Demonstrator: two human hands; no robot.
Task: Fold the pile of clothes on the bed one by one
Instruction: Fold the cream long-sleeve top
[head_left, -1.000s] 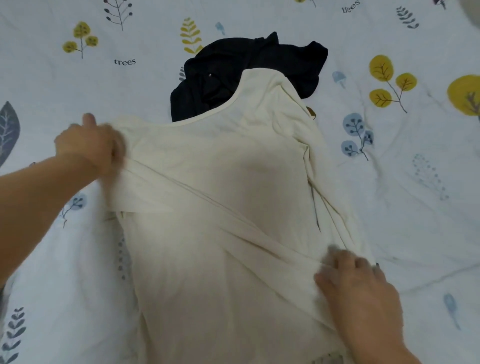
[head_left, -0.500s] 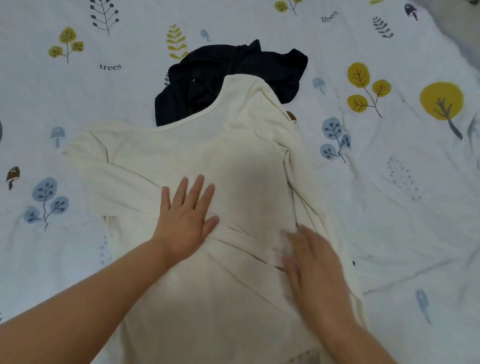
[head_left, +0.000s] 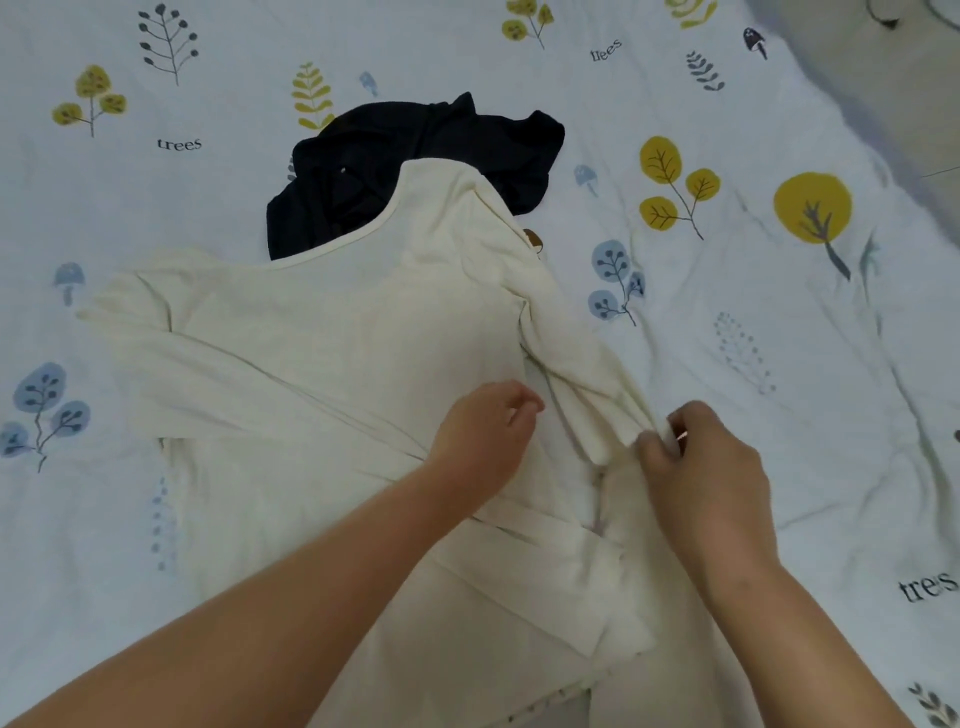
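Cream long-sleeved top (head_left: 322, 364) lies spread on the bed (head_left: 779, 364), its neckline overlapping a dark navy garment (head_left: 415, 156) heaped beyond it. One sleeve (head_left: 291, 395) is folded diagonally across the body. My right hand (head_left: 701, 467) pinches the other sleeve (head_left: 582, 374) near its end. My left hand (head_left: 483, 436) rests on the chest with fingers curled; whether it grips cloth I cannot tell.

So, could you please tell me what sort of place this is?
Most likely a bedroom: the work surface is a bed covered by a tree-print sheet, with a cream long-sleeved top spread on it and a crumpled dark garment behind.
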